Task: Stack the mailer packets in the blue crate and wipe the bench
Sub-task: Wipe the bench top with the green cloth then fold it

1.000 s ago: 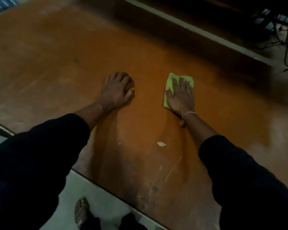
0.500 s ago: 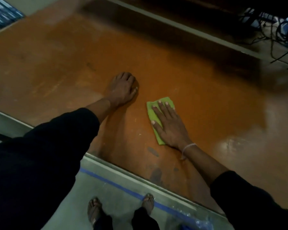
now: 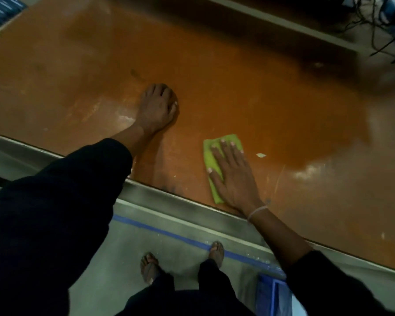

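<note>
Pressing down flat, my right hand (image 3: 234, 176) lies w/ straight, spread fingers on the folded lime-green wiping cloth (image 3: 214, 165), which sits on the wide orange-brown table (image 3: 249, 92) close to its near metal edge. Cloth sticks out to the left of and beyond the fingers; the palm covers its right part. A thin pale band (image 3: 257, 212) goes around that wrist.

My left hand (image 3: 157, 108) rests on the same table, well apart from the cloth, further in and to the left. Its fingers are curled under, knuckles up, and it holds nothing.

Just beside the right fingertips, to the right, there is a small white scrap (image 3: 260, 155) on the surface. Shiny glare patches approx. at the right side of the table.

Below the edge I see grey floor w/ a blue tape line (image 3: 169, 234), and two feet in sandals. At the bottom, partly behind my right sleeve, is a corner of the blue plastic crate (image 3: 273, 293); something clear and crinkled is beside it, I cannot tell what. Tangled black cables (image 3: 374, 17) lie top right.
</note>
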